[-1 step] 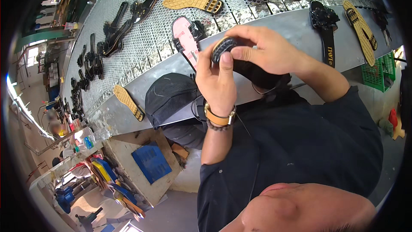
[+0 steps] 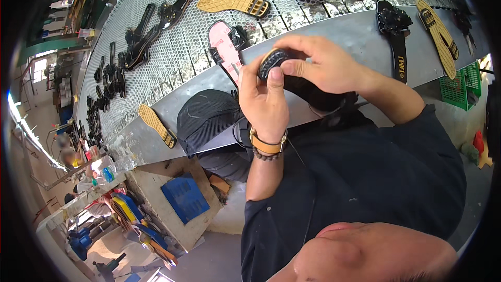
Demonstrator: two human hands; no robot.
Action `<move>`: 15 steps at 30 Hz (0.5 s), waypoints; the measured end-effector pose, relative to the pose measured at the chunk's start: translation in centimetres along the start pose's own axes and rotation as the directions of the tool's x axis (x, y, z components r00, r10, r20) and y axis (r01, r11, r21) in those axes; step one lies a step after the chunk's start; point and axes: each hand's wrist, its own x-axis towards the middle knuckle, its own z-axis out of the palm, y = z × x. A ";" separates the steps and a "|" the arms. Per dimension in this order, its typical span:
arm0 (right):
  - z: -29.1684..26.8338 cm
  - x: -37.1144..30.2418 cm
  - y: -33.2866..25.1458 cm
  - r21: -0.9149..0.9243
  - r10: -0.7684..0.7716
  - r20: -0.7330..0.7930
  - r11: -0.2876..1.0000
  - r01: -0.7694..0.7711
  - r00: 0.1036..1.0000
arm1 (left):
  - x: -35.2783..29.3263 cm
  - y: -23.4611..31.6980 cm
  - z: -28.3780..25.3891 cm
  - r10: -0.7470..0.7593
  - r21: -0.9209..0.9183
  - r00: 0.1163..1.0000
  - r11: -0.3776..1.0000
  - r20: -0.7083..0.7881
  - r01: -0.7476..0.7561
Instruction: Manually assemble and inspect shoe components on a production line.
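Note:
A small black piece with a ridged, textured face and a tan edge, which looks like the end of a sandal, is held up between my two hands. My left hand grips it from the left, thumb pressed against its lower edge. My right hand closes on it from the right, with the thumb on its face and the fingers curled over the top. The rest of the piece is hidden by my hands. Just left of them, a sandal with a pink insole and black straps lies across the bench edge.
A metal bench ledge borders a mesh conveyor carrying several black sandals and tan soles. A black mesh bag sits at the ledge, near a tan sole. At right are a black sandal and a green crate.

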 end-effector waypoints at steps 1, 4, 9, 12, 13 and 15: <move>0.5 -0.4 0.3 -0.088 -0.006 -0.054 0.996 0.001 0.999 | -0.2 -0.3 0.0 0.047 0.064 0.998 0.997 -0.040 -0.045; 1.5 -0.8 1.2 -0.091 0.023 -0.127 0.995 -0.034 0.992 | -0.1 -0.8 0.1 0.133 0.279 0.991 0.953 -0.029 -0.120; -1.4 0.7 1.2 -0.284 -0.069 -0.019 0.957 0.060 0.997 | 1.4 -0.3 -0.9 0.145 0.175 0.980 0.977 -0.134 -0.121; -6.9 0.1 0.7 -0.179 0.016 0.333 0.983 0.046 0.943 | 1.5 2.6 -4.6 0.013 -0.322 0.930 0.936 -0.367 -0.140; -8.0 -0.1 1.5 0.164 -0.042 0.295 0.986 -0.007 0.955 | 1.7 2.5 -6.0 0.100 -0.431 0.937 0.868 -0.334 -0.246; -7.2 -0.3 1.8 0.601 -0.156 -0.018 0.788 0.136 0.988 | 0.5 3.2 -5.9 0.142 -0.299 0.914 0.916 -0.381 -0.268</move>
